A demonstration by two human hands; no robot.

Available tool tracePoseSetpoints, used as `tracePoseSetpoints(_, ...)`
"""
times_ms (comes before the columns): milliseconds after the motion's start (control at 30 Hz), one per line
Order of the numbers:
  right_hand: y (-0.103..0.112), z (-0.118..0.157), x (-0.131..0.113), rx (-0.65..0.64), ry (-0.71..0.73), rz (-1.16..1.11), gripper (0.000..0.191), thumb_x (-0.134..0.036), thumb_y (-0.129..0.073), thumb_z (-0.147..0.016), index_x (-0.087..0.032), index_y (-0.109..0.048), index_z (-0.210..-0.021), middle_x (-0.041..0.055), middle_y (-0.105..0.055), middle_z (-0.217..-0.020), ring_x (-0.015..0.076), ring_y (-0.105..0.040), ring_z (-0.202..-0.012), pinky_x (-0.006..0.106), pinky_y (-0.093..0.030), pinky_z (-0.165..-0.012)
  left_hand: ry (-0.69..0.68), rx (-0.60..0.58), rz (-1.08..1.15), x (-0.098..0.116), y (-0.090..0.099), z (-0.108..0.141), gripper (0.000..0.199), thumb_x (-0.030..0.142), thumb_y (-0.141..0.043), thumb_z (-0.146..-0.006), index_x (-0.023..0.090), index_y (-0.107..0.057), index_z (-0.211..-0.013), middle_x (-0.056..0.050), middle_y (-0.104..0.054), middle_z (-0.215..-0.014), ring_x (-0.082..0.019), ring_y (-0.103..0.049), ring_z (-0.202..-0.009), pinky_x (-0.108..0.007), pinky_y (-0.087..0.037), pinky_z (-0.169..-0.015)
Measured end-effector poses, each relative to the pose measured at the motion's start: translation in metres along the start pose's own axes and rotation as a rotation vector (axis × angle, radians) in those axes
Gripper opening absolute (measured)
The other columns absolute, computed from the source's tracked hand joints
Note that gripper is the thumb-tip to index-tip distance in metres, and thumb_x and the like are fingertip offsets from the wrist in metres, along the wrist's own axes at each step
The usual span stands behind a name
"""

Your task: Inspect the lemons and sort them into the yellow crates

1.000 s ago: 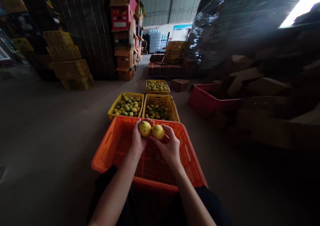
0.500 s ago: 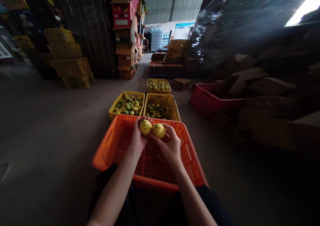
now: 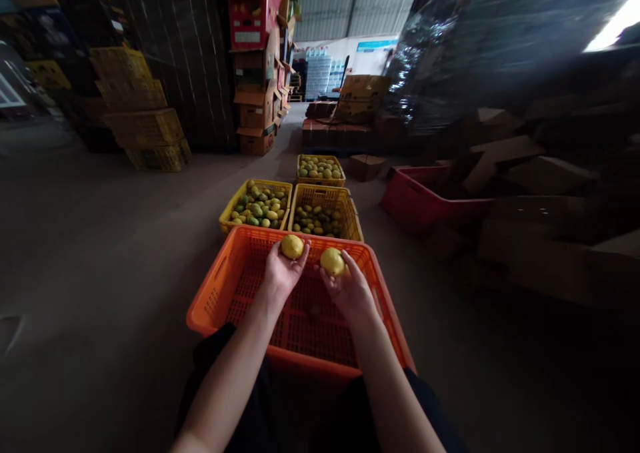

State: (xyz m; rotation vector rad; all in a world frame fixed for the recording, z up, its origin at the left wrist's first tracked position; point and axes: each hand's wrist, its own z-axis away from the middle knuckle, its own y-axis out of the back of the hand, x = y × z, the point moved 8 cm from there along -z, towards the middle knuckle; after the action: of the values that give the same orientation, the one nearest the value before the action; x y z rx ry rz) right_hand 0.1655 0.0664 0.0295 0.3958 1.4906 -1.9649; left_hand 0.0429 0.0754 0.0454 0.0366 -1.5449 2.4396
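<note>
A yellow lemon (image 3: 292, 246) rests in the upturned palm of my left hand (image 3: 283, 271), with the fingers curled about it. To its right, my right hand (image 3: 349, 286) holds a second yellow lemon (image 3: 333, 261) between thumb and fingers. A gap separates the two hands. Both are above the orange plastic crate (image 3: 220, 266), which stands right in front of my legs. My forearms hide part of its inside.
Beyond the orange crate stand a yellow crate of green and yellow lemons (image 3: 257, 206) at left, another yellow crate (image 3: 350, 213) beside it and a third (image 3: 320, 181) behind. A red crate (image 3: 425, 206) and cardboard lie to the right. Stacked boxes (image 3: 256, 116) rise at the back.
My hands have moved apart, the right one shifting rightward with its lemon. Both lemons have turned in my hands. The view has shifted slightly.
</note>
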Motion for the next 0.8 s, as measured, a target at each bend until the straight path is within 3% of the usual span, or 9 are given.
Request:
tracePoseSetpoints(167, -0.007, 0.0, 0.007, 0.013, 0.026, 0.005, 0.018, -0.036, -0.067, -0.085, -0.019, -0.065, -0.081, 0.0037, -0.074, -0.069, 0.0147, -0.068, -0.054, 0.023, -0.059, -0.05, 0.111, -0.127, -0.008, -0.006, -0.008, 0.006, 0.041, 0.027, -0.043, -0.092, 0.01, -0.06, -0.125, -0.015, -0.071, -0.1, -0.018, -0.07, -0.079, -0.024, -0.059, -0.061)
tracePoseSetpoints(300, -0.014, 0.004, 0.005, -0.03, 0.066, -0.024, 0.03, -0.048, -0.062, -0.085, -0.019, -0.064, -0.081, 0.0035, -0.072, -0.069, 0.0096, -0.053, -0.04, 0.018, -0.042, -0.032, 0.098, -0.285, -0.042, -0.003, -0.016, 0.016, 0.038, 0.029, -0.045, -0.091, 0.02, -0.063, -0.124, -0.009, -0.071, -0.107, -0.01, -0.064, -0.064, -0.017, -0.053, -0.052)
tracePoseSetpoints(400, -0.023, 0.01, 0.0, -0.139, 0.102, -0.062, 0.032, -0.048, -0.056, -0.085, -0.017, -0.067, -0.087, 0.0033, -0.071, -0.072, 0.0063, -0.041, -0.033, 0.018, -0.032, -0.028, 0.057, -0.308, 0.013, -0.002, -0.016, 0.019, 0.036, 0.027, -0.044, -0.09, 0.019, -0.066, -0.118, -0.008, -0.072, -0.104, -0.009, -0.064, -0.065, -0.016, -0.054, -0.055)
tracePoseSetpoints(500, -0.025, 0.011, -0.002, -0.153, 0.129, -0.156, 0.029, -0.042, -0.057, -0.082, -0.018, -0.07, -0.09, 0.003, -0.071, -0.072, 0.0084, -0.049, -0.04, 0.019, -0.041, -0.035, -0.007, -0.233, 0.103, -0.003, -0.01, 0.015, 0.035, 0.022, -0.045, -0.087, 0.016, -0.068, -0.113, -0.008, -0.072, -0.098, -0.014, -0.069, -0.082, -0.021, -0.058, -0.068)
tracePoseSetpoints(600, -0.021, 0.007, -0.001, -0.083, 0.161, -0.262, 0.021, -0.035, -0.061, -0.08, -0.02, -0.071, -0.09, 0.0035, -0.073, -0.079, 0.0138, -0.066, -0.066, 0.023, -0.056, -0.058, -0.065, -0.179, 0.156, -0.008, -0.005, 0.011, 0.037, 0.018, -0.046, -0.083, 0.016, -0.069, -0.112, -0.009, -0.072, -0.098, -0.019, -0.069, -0.097, -0.028, -0.058, -0.082)
tracePoseSetpoints(667, -0.018, 0.004, 0.0, -0.05, 0.201, -0.287, 0.02, -0.033, -0.061, -0.079, -0.022, -0.071, -0.093, 0.0035, -0.075, -0.09, 0.0167, -0.069, -0.08, 0.028, -0.059, -0.068, -0.06, -0.179, 0.167, -0.014, -0.004, 0.008, 0.036, 0.019, -0.046, -0.082, 0.017, -0.07, -0.11, -0.009, -0.073, -0.101, -0.022, -0.068, -0.103, -0.033, -0.057, -0.087)
tracePoseSetpoints(800, -0.018, -0.004, 0.001, -0.048, 0.262, -0.292, 0.019, -0.037, -0.061, -0.081, -0.026, -0.071, -0.093, 0.0029, -0.075, -0.099, 0.0199, -0.069, -0.093, 0.033, -0.06, -0.073, -0.059, -0.182, 0.178, -0.02, -0.004, 0.006, 0.033, 0.022, -0.044, -0.084, 0.017, -0.072, -0.102, -0.008, -0.073, -0.104, -0.023, -0.067, -0.106, -0.036, -0.055, -0.09)
